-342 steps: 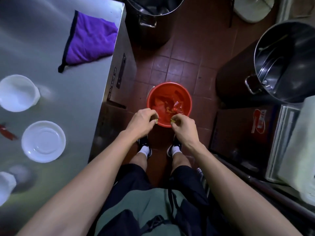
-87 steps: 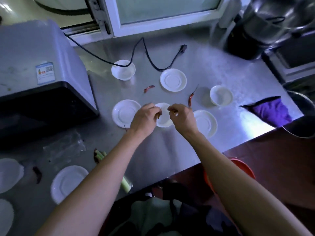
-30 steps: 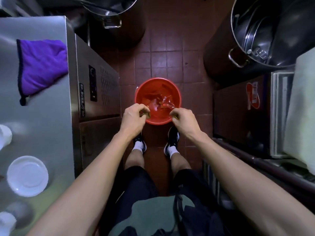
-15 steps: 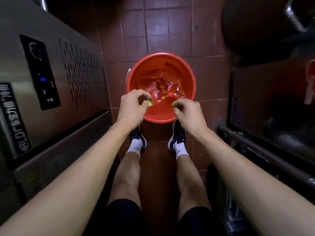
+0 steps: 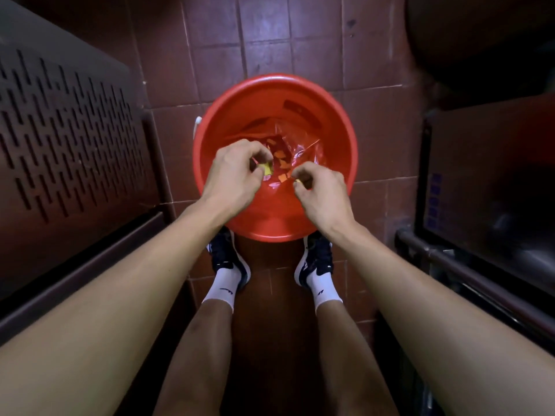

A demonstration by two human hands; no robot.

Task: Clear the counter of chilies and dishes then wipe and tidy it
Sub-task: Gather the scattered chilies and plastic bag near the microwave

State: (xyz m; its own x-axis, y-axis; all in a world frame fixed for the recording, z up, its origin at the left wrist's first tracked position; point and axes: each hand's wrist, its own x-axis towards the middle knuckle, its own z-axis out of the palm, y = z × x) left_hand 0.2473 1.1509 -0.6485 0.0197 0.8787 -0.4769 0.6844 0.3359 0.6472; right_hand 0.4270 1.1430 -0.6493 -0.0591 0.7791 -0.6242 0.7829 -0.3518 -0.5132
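Left of the left grip (image 5: 237,172), a dark cabinet with a slotted vent panel (image 5: 69,130) walls in that side. Both grips hang over the red bucket (image 5: 345,136) on the tiled floor (image 5: 264,34); its rim rings them with room all round. That left grip pinches a yellow scrap (image 5: 266,168). Just beside it, the right grip (image 5: 318,190) pinches a small yellowish bit (image 5: 298,183). Below them lie clear plastic (image 5: 300,145) and orange bits. Right of the grips stands a dark unit with a rail (image 5: 468,271).

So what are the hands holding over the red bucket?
Left hand pinches a small yellow scrap by its edge; right hand pinches another tiny yellowish bit.
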